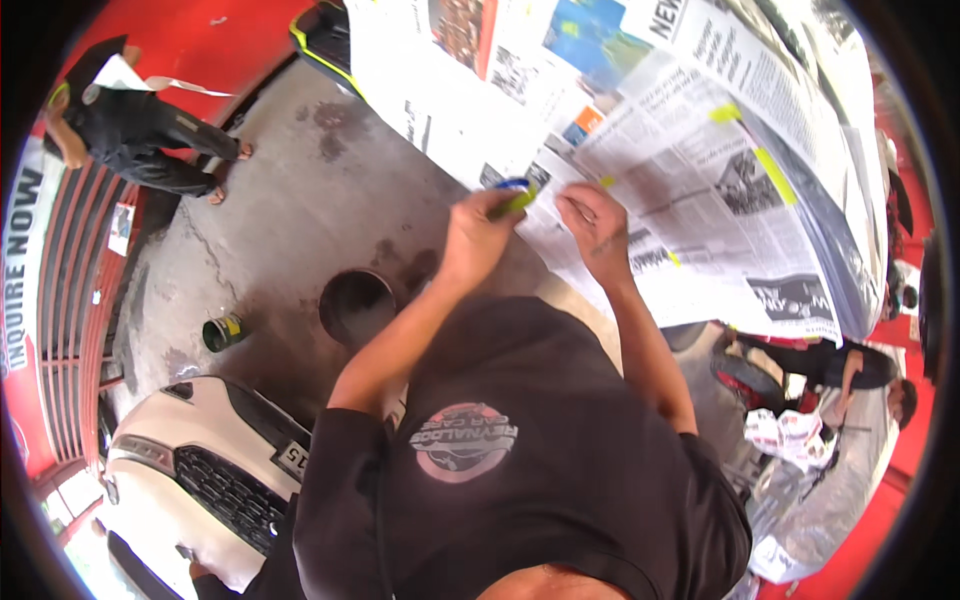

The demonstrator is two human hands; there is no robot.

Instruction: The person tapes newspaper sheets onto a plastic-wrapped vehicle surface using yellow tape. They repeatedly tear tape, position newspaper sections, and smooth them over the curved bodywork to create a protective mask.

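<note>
Head view: person in a dark tee leans over a car covered w/ newspaper sheets [690,190], both arms reaching up from the lower edge. Left hand [478,235] is curled tight round a roll of yellow-green masking tape [515,198], fingers wrapped over it, roll w/ a blue core poking out past the knuckles, right at the paper's lower edge. Right hand [597,225] lies just beside it, palm down, fingers spread and pressed flat on the newspaper, holding nothing that I can see; can't tell if a tape end is under the fingertips. Short yellow-green tape strips [775,172] already sit on the sheets, one long piece up right, smaller bits near the hands.

Below the hands, on the stained concrete floor [290,210]: a round dark bucket [357,305], and a small green-yellow can [222,332] well apart to its left. White car front [190,470] at lower left. Another person in dark clothes [140,130] crouches far upper left near the red floor area. At right, another person [850,365] bends over more crumpled paper [785,435].
</note>
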